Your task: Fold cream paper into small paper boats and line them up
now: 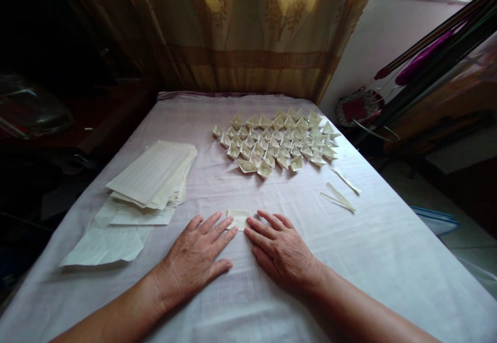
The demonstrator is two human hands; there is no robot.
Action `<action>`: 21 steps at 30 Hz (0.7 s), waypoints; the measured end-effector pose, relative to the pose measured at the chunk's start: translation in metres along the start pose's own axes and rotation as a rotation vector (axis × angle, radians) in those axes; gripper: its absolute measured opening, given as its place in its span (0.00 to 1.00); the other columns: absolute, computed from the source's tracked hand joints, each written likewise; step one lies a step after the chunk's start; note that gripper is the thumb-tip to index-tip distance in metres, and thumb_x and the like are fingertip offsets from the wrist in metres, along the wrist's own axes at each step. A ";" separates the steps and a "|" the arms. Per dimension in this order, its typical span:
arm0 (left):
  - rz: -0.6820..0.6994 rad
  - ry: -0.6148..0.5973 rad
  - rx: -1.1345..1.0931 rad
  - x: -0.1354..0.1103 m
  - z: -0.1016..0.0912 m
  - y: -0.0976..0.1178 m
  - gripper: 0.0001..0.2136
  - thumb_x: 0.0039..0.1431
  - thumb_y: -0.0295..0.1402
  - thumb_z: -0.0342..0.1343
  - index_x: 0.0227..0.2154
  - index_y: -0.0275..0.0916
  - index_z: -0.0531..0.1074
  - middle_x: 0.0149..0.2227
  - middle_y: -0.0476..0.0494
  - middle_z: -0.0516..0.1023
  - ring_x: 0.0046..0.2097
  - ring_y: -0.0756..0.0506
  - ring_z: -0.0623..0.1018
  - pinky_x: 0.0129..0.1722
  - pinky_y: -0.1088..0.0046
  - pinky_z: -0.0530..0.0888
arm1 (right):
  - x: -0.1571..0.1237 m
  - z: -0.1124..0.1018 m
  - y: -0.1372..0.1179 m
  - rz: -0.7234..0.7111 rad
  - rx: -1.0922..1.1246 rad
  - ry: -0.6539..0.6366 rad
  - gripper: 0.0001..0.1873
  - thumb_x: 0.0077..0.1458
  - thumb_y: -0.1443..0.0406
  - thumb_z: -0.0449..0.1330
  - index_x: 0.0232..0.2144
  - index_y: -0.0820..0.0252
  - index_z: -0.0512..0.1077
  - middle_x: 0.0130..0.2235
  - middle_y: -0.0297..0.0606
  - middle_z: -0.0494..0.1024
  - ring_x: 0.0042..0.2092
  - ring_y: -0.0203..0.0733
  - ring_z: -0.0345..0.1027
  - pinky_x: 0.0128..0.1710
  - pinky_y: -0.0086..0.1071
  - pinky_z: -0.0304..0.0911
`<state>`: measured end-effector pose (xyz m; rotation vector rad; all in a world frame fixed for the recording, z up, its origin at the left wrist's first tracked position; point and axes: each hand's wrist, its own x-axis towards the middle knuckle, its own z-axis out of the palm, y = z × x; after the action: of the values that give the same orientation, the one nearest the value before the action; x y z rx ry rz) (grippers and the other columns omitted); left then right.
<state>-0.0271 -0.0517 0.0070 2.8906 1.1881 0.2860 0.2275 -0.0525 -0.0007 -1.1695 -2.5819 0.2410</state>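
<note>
A small folded piece of cream paper (pixel 238 218) lies flat on the white cloth of the table (pixel 380 249), near the front. My left hand (pixel 198 255) rests flat with fingers stretched out, its fingertips touching the paper's left edge. My right hand (pixel 277 247) also lies flat and open, its fingertips at the paper's right edge. Neither hand grips anything.
Several small folded paper boats (pixel 277 141) sit in rows toward the far side. A stack of lined paper sheets (pixel 153 177) lies at the left, with a loose sheet (pixel 104 244) below it. Thin paper strips (pixel 339 195) lie at the right. A curtain (pixel 248 32) hangs behind.
</note>
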 end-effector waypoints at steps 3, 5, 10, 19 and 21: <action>-0.015 -0.012 0.016 -0.004 0.001 -0.001 0.24 0.65 0.51 0.50 0.59 0.46 0.67 0.61 0.47 0.71 0.61 0.40 0.68 0.57 0.61 0.57 | 0.000 0.000 0.001 0.003 0.012 0.002 0.19 0.62 0.64 0.56 0.55 0.53 0.71 0.58 0.37 0.73 0.61 0.54 0.61 0.57 0.50 0.56; -0.027 -0.016 0.020 -0.005 0.002 0.000 0.24 0.65 0.51 0.49 0.59 0.47 0.67 0.61 0.47 0.71 0.61 0.40 0.68 0.58 0.61 0.57 | 0.001 -0.001 0.000 0.010 0.026 0.005 0.19 0.62 0.63 0.55 0.55 0.53 0.72 0.58 0.37 0.73 0.61 0.53 0.62 0.57 0.49 0.57; -0.040 -0.002 0.020 -0.004 0.003 0.002 0.23 0.66 0.49 0.48 0.59 0.46 0.68 0.59 0.45 0.73 0.60 0.40 0.68 0.58 0.60 0.58 | 0.001 -0.002 0.005 0.026 0.067 0.034 0.19 0.62 0.62 0.55 0.55 0.54 0.71 0.58 0.39 0.73 0.60 0.50 0.63 0.57 0.46 0.58; -0.036 0.016 0.050 -0.004 0.009 0.000 0.21 0.66 0.45 0.49 0.59 0.46 0.68 0.60 0.43 0.72 0.60 0.39 0.69 0.56 0.61 0.61 | -0.032 -0.017 0.103 0.423 -0.271 0.292 0.16 0.62 0.64 0.53 0.48 0.59 0.75 0.53 0.48 0.76 0.54 0.52 0.68 0.53 0.46 0.62; -0.024 0.028 0.067 -0.004 0.010 0.000 0.21 0.66 0.45 0.49 0.59 0.45 0.68 0.60 0.44 0.72 0.60 0.39 0.69 0.56 0.61 0.61 | -0.039 -0.032 0.120 0.584 -0.377 0.279 0.18 0.59 0.64 0.56 0.51 0.58 0.74 0.56 0.47 0.74 0.56 0.54 0.65 0.53 0.46 0.62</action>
<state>-0.0282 -0.0539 -0.0031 2.9363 1.2598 0.2936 0.3474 -0.0027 -0.0108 -1.9222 -2.0405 -0.2873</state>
